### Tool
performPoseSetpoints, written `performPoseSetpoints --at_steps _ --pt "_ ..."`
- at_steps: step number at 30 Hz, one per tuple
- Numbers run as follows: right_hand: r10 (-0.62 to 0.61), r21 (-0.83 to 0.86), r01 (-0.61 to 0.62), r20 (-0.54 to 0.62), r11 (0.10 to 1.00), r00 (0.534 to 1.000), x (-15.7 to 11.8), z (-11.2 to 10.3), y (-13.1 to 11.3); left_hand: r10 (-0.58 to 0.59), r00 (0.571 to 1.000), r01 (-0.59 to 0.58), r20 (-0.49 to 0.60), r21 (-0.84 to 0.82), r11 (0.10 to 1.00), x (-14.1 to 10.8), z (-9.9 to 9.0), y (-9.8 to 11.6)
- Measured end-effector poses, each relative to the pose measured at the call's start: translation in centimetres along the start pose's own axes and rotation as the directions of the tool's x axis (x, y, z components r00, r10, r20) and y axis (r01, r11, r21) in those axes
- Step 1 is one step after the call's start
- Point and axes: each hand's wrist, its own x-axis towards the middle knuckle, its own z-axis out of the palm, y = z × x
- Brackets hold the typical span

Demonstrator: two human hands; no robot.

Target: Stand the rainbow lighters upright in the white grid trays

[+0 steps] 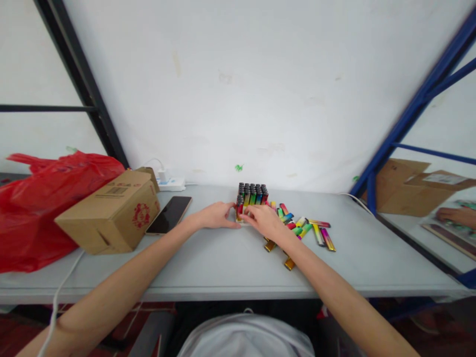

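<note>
Upright lighters [253, 193] with black tops stand packed in rows in a small, shallow, pale tray [243, 224]. At the tray's left front corner a short column of lighters [240, 207] stands nearest my fingers. My left hand [218, 216] grips the tray's left end, its thumb low at the front and its fingers behind. My right hand [265, 220] reaches over the tray's front, thumb and fingers closed at a lighter beside that column; the fingers hide most of it. Loose colourful lighters [297, 229] lie in a heap right of the tray, some partly under my right forearm.
Left on the grey table [208, 267] are a phone [169, 215], a cardboard box [111, 210], a red plastic bag [44, 213] and a white power strip [171, 184]. A blue frame [372, 193] stands at right; beyond it are another carton [405, 188] and another person's hand [457, 216].
</note>
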Motion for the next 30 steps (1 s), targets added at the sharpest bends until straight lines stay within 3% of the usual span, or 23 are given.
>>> performPoseSetpoints --at_steps 5,9,14,19,24,30 --pt "0.150 -0.049 -0.155 -0.093 0.987 0.984 -0.4 -2.2 1.8 0.007 1.000 -0.007 -0.006 0.024 1.000 0.3 0.4 -0.6" --pt "0.368 -0.170 -0.384 -0.119 0.908 0.922 -1.3 -4.2 5.8 -0.006 1.000 0.006 0.002 0.034 0.999 0.4 0.4 -0.7" --pt "0.599 -0.273 -0.575 0.008 0.771 0.800 -3.2 -5.5 10.6 -0.016 1.000 0.016 0.008 0.040 0.999 0.3 0.4 -0.6" --pt "0.684 -0.262 -0.639 0.150 0.723 0.714 -4.0 -5.6 11.3 -0.001 1.000 0.001 0.006 0.044 0.999 0.3 0.4 -0.6" --pt "0.624 -0.259 -0.571 0.236 0.779 0.745 -3.5 -4.4 10.2 -0.003 1.000 0.003 0.006 0.044 0.999 0.2 0.3 -0.6" --pt "0.586 -0.184 -0.563 0.113 0.806 0.802 -3.1 -4.0 10.4 0.003 1.000 -0.003 0.006 0.048 0.999 0.3 0.3 -0.5"
